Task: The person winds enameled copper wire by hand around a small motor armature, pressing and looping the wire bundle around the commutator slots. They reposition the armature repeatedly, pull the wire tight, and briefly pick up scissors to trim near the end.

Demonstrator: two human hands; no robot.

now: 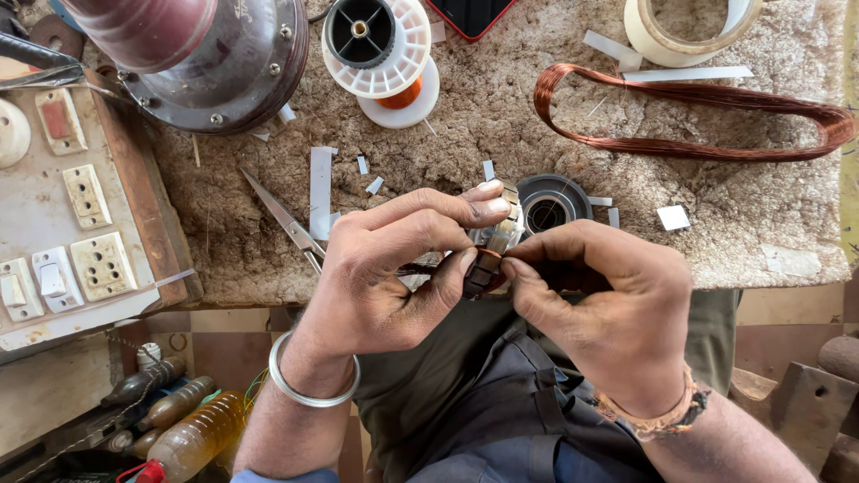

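**At the bench edge, two hands on a small motor stator**

Over the lap, just off the table's (626,179) front edge, the left hand (376,277) and the right hand (608,304) meet around a small metal stator (494,246). Both pinch it between thumb and fingers. Scissors (286,219) lie just left of the left hand. A loop of copper wire (698,112) rests well apart, a white spool (380,45) beyond.

A loop of copper wire (698,116) is lying at the upper right on the counter (501,116), a white spool (380,49) is sitting at top centre, scissors (284,217) are resting left of centre, and a switchboard (63,206) is occupying the left edge
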